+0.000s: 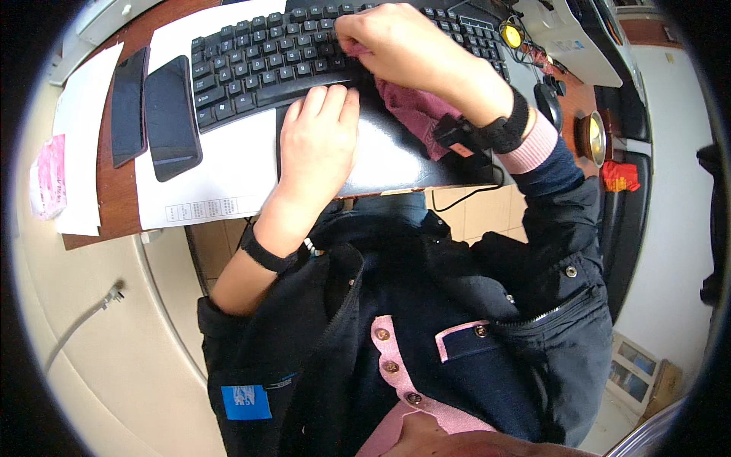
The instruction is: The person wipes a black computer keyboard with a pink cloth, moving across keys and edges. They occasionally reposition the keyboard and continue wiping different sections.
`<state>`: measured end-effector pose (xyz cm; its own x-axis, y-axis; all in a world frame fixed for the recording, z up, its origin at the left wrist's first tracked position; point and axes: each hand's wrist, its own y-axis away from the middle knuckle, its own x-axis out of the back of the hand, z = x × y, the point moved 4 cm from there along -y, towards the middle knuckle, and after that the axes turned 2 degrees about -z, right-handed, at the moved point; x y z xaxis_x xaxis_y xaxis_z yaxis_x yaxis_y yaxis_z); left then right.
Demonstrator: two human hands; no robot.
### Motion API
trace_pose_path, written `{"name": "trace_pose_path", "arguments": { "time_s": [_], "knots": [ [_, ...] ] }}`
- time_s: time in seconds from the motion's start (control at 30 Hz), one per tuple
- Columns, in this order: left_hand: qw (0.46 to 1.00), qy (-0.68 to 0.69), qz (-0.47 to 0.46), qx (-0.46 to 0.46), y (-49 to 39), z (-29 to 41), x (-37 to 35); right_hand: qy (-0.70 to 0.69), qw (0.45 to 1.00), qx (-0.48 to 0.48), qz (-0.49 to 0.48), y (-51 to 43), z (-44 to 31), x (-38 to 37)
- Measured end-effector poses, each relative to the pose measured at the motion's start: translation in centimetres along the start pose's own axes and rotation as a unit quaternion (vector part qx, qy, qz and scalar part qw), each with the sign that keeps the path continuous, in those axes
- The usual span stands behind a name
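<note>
A black computer keyboard [274, 63] lies at the top of the desk. My right hand [400, 48] is closed on a pink cloth [414, 108] over the keyboard's right half; a bit of the cloth shows at my fingers, and the rest hangs down below my wrist. My left hand [320, 131] lies palm down on a glossy black surface [382, 154], its fingertips at the keyboard's front edge. Nothing shows in it, though its palm is hidden. Both wrists wear black straps, and a small black device [457, 134] sits at the right one.
Two dark smartphones [174, 117] [130, 108] lie left of the keyboard, near white paper [228, 165] and a pink-and-white packet [50, 177]. A black mouse [548, 108], tangled cables [522, 43] and a round metal bowl [594, 138] are at the right. A black cable loops below the desk edge.
</note>
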<state>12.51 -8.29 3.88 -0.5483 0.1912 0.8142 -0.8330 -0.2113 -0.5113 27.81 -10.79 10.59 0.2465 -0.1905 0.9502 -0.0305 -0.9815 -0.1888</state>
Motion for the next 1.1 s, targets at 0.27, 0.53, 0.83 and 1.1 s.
{"name": "trace_pose_path", "arguments": {
  "time_s": [0.27,0.53,0.83,1.1],
  "knots": [
    [1.0,-0.006,0.002,0.003,0.0,0.1,0.1,0.051,0.993,-0.09,-0.047,4.4,3.9,1.9],
    [1.0,-0.017,0.004,0.002,-0.1,0.3,0.2,0.014,0.999,0.023,0.034,0.7,0.9,-0.2],
    [1.0,-0.006,0.0,-0.008,0.0,0.2,0.2,-0.062,0.997,0.002,0.04,-0.7,-0.1,-1.3],
    [1.0,0.004,0.013,-0.003,0.1,-0.1,0.1,-0.064,0.997,-0.049,0.019,-1.4,-0.4,-1.4]
  ]
}}
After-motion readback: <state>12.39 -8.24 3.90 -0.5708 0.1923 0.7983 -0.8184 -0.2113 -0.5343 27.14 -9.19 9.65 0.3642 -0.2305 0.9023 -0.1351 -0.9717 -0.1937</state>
